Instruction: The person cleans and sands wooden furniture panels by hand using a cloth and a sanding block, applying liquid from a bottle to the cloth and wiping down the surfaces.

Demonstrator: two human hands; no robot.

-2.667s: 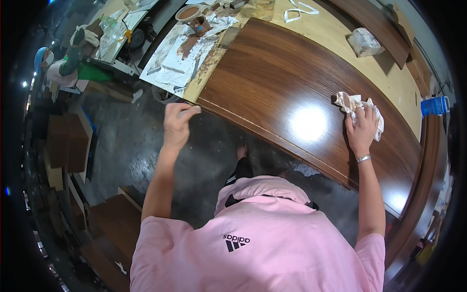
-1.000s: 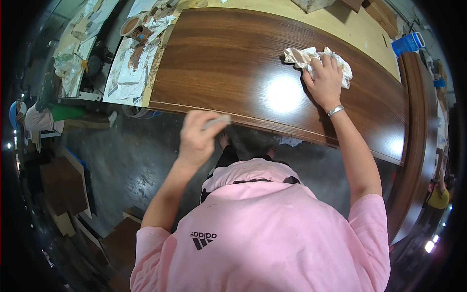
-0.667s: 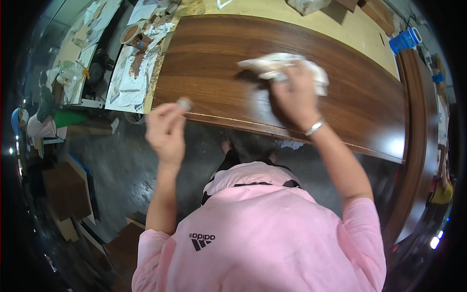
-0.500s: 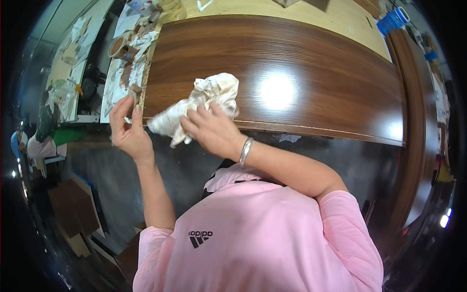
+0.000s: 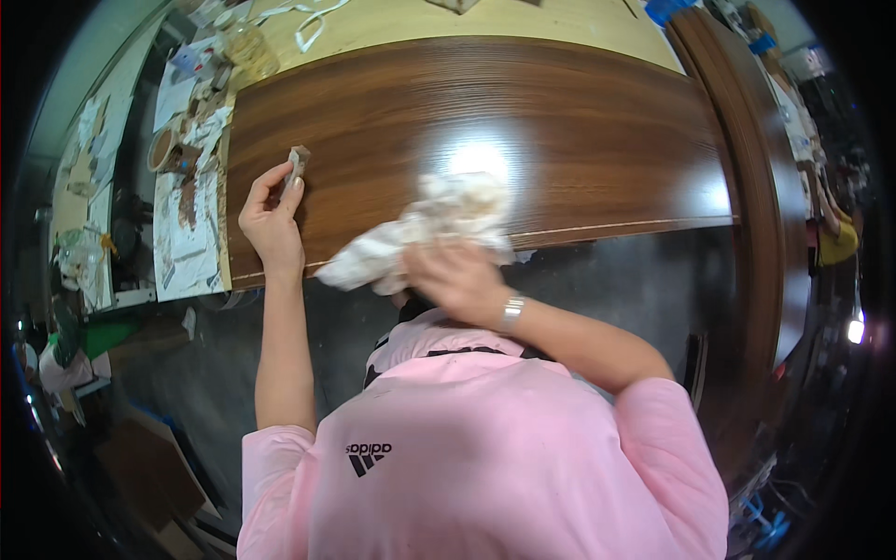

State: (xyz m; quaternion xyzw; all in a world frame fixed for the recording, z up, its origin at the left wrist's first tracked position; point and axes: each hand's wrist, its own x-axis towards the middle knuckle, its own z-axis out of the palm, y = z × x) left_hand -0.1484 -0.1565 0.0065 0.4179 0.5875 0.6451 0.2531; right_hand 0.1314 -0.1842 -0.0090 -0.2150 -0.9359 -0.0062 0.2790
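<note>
Left hand: the left hand [image 5: 273, 224] pinches a small block [image 5: 298, 163] between thumb and fingers; the block stands upright over the left part of the panel [image 5: 373, 121], and whether it touches the face cannot be told.
Right hand: the right hand [image 5: 457, 277] holds the rag [image 5: 411, 243], fingers close together on its near side; blur hides the tips.
Rag: bunched and pale, it lies across the view of the front edge, mid-left; contact with the panel is unclear.
Panel face: evenly dark and glossy wherever it shows, with no smear visible; this part looks done, as a judgement. The patch behind the rag cannot be checked.
Front edge: a pale line [image 5: 607, 229] runs along it, right of the rag and also at the left corner; whether that is work left or part of the panel cannot be told.
Left end: a narrow strip of bench [image 5: 523, 23] separates the panel from stained paper [image 5: 189, 252]; a cup [image 5: 166, 149] stands near, leaving little room.
Far side: bare bench lies beyond the panel, with a jar [image 5: 250, 47] and a white strap [image 5: 313, 28] toward the left.
Right end: long boards [image 5: 747, 140] stand close, crowding that side.
Near side: open floor [image 5: 616, 299] gives the right arm room.
</note>
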